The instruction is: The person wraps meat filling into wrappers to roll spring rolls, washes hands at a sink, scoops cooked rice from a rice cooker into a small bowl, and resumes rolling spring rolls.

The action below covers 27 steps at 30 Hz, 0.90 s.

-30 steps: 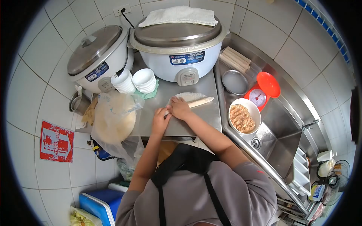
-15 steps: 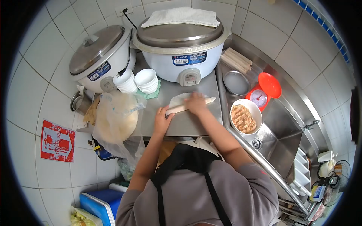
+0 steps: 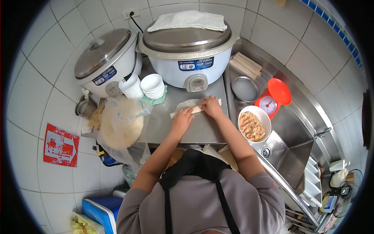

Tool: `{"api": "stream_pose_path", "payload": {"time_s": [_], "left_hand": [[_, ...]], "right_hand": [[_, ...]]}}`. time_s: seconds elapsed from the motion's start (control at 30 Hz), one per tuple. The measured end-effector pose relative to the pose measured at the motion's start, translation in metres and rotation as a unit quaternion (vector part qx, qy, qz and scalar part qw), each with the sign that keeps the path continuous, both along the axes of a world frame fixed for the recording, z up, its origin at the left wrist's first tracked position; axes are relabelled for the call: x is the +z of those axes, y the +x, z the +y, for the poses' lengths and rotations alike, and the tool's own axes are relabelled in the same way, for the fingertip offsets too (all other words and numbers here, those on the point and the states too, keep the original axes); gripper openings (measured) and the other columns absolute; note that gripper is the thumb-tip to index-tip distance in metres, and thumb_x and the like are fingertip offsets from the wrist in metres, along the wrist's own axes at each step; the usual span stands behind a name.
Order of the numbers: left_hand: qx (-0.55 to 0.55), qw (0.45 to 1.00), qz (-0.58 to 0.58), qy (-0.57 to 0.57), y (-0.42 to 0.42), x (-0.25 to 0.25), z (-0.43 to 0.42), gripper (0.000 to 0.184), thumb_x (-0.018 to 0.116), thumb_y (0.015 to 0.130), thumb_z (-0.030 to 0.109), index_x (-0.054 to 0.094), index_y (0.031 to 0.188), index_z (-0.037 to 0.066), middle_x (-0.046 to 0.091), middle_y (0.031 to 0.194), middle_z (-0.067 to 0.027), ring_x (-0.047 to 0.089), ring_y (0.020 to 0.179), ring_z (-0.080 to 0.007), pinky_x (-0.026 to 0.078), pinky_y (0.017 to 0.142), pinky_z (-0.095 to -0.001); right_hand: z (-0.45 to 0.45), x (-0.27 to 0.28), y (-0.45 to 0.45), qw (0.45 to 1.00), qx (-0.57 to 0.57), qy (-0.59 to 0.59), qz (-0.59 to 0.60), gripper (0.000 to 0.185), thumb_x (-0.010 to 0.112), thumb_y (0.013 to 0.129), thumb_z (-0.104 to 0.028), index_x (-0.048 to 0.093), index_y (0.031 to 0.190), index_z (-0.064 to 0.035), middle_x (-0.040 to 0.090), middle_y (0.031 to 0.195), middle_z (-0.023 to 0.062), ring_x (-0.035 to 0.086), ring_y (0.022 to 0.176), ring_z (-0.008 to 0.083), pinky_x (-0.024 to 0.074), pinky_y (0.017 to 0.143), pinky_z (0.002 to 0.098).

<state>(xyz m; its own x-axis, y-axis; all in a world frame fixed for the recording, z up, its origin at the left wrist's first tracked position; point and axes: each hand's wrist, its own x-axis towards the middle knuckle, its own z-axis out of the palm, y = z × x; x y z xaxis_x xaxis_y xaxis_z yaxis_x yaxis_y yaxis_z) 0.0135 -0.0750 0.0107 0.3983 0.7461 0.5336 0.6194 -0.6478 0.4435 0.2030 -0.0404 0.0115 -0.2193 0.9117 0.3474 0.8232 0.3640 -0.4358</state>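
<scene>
The spring roll [image 3: 197, 109], long, thin and of pale, matt skin, lies aslant on the counter [image 3: 163, 130], in front of the large rice cooker [image 3: 183, 64], its far end close to the right edge. Behind it a loose flap of the thin wrapper [image 3: 187, 103] spreads on the smooth, greyish metal. The left hand [image 3: 182, 118] lays its fingers over the left part of the roll, rather straight; the right hand [image 3: 211, 107] has its fingers bent over the right part. Both touch it, but whether they grip or only press, I cannot tell.

Toward the left edge of the counter, a clear, wrinkled plastic bag [image 3: 134, 110] covers a round, flat, pale stack [image 3: 119, 130]. Behind, two stacks of white bowls [image 3: 152, 86] stand near the cookers, the right one on a green cloth [image 3: 160, 99]. Beyond the right edge, at the sink [image 3: 290, 146], are a bowl of lumpy, pinkish-brown filling [image 3: 252, 126], a red scale [image 3: 269, 104], a round metal pan [image 3: 245, 89] and several pale sticks [image 3: 246, 65]. Nothing stands between the hands and the roll.
</scene>
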Motion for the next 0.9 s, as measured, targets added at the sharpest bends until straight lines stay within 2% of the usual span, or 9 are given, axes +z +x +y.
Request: {"api": "stream_pose_path", "payload": {"time_s": [0.03, 0.13, 0.37, 0.47, 0.57, 0.63, 0.77, 0.87, 0.9], "left_hand": [[-0.001, 1.000, -0.003, -0.015, 0.000, -0.004, 0.008, 0.027, 0.061, 0.077, 0.015, 0.060, 0.102, 0.005, 0.059, 0.101, -0.0108, 0.054, 0.094, -0.0278, 0.044, 0.081, -0.0354], [-0.024, 0.997, 0.002, -0.067, -0.003, -0.005, 0.030, 0.027, 0.062, 0.076, 0.014, 0.060, 0.101, 0.004, 0.059, 0.098, -0.0121, 0.055, 0.093, -0.0291, 0.044, 0.080, -0.0360], [-0.114, 0.966, -0.039, -0.230, -0.015, 0.014, 0.044, 0.029, 0.065, 0.072, 0.011, 0.060, 0.099, 0.000, 0.060, 0.094, -0.0131, 0.055, 0.090, -0.0319, 0.044, 0.079, -0.0370], [-0.112, 0.976, -0.012, -0.186, -0.016, 0.013, 0.040, 0.028, 0.064, 0.073, 0.010, 0.060, 0.099, 0.001, 0.060, 0.094, -0.0119, 0.056, 0.091, -0.0302, 0.044, 0.080, -0.0364], [-0.068, 0.997, 0.014, -0.023, -0.009, 0.008, 0.030, 0.027, 0.064, 0.073, 0.009, 0.061, 0.099, 0.002, 0.061, 0.093, -0.0101, 0.056, 0.091, -0.0287, 0.044, 0.080, -0.0352], [-0.053, 0.998, 0.013, -0.007, -0.005, 0.007, 0.025, 0.025, 0.062, 0.074, 0.009, 0.061, 0.099, 0.003, 0.061, 0.093, -0.0099, 0.056, 0.090, -0.0284, 0.044, 0.079, -0.0349], [-0.051, 0.998, -0.011, -0.035, -0.006, -0.006, 0.043, 0.024, 0.060, 0.077, 0.012, 0.061, 0.099, 0.003, 0.061, 0.094, -0.0098, 0.056, 0.090, -0.0283, 0.045, 0.078, -0.0349], [-0.045, 0.987, 0.032, -0.153, -0.011, 0.005, 0.058, 0.028, 0.061, 0.075, 0.014, 0.060, 0.101, 0.003, 0.060, 0.098, -0.0094, 0.055, 0.091, -0.0280, 0.045, 0.077, -0.0365], [-0.042, 0.992, 0.043, -0.111, -0.011, 0.003, 0.058, 0.029, 0.061, 0.075, 0.015, 0.060, 0.102, 0.003, 0.060, 0.099, -0.0092, 0.055, 0.091, -0.0280, 0.046, 0.077, -0.0365]], "right_hand": [[0.001, 0.002, -0.001, 0.999, -0.017, 0.014, -0.023, 0.015, 0.067, 0.067, -0.017, 0.067, 0.081, -0.0110, 0.059, 0.086, 0.0040, 0.052, 0.086, 0.0242, 0.0381, 0.075, 0.0370], [0.001, 0.003, -0.002, 0.998, 0.059, 0.011, 0.026, 0.022, 0.068, 0.066, -0.020, 0.066, 0.087, -0.0136, 0.058, 0.085, 0.0019, 0.051, 0.089, 0.0229, 0.0367, 0.077, 0.0364], [-0.001, 0.009, 0.000, 0.993, 0.121, -0.004, -0.002, 0.022, 0.069, 0.066, -0.024, 0.063, 0.085, -0.0146, 0.058, 0.083, 0.0008, 0.051, 0.087, 0.0219, 0.0363, 0.078, 0.0365], [0.001, 0.004, 0.001, 0.992, 0.123, -0.003, -0.002, 0.017, 0.067, 0.068, -0.025, 0.064, 0.082, -0.0149, 0.058, 0.081, 0.0006, 0.051, 0.086, 0.0214, 0.0359, 0.078, 0.0367], [0.008, 0.005, -0.003, 0.997, 0.076, -0.012, -0.002, 0.013, 0.065, 0.071, -0.026, 0.064, 0.079, -0.0147, 0.057, 0.080, 0.0005, 0.051, 0.086, 0.0211, 0.0355, 0.078, 0.0367], [0.012, 0.005, -0.006, 0.999, 0.042, -0.007, -0.015, 0.012, 0.064, 0.072, -0.025, 0.065, 0.077, -0.0140, 0.057, 0.078, 0.0008, 0.051, 0.086, 0.0212, 0.0353, 0.078, 0.0365], [0.009, 0.005, -0.003, 0.997, 0.035, 0.068, 0.031, 0.014, 0.064, 0.072, -0.024, 0.066, 0.081, -0.0127, 0.057, 0.080, 0.0011, 0.050, 0.085, 0.0216, 0.0342, 0.082, 0.0382], [0.008, 0.002, 0.003, 0.997, 0.049, 0.059, 0.030, 0.015, 0.063, 0.073, -0.025, 0.067, 0.080, -0.0134, 0.059, 0.084, 0.0002, 0.051, 0.088, 0.0206, 0.0315, 0.090, 0.0431], [0.012, 0.000, 0.003, 0.997, 0.040, 0.052, 0.029, 0.015, 0.064, 0.072, -0.025, 0.067, 0.081, -0.0133, 0.059, 0.085, -0.0001, 0.051, 0.089, 0.0203, 0.0303, 0.091, 0.0451]]}}
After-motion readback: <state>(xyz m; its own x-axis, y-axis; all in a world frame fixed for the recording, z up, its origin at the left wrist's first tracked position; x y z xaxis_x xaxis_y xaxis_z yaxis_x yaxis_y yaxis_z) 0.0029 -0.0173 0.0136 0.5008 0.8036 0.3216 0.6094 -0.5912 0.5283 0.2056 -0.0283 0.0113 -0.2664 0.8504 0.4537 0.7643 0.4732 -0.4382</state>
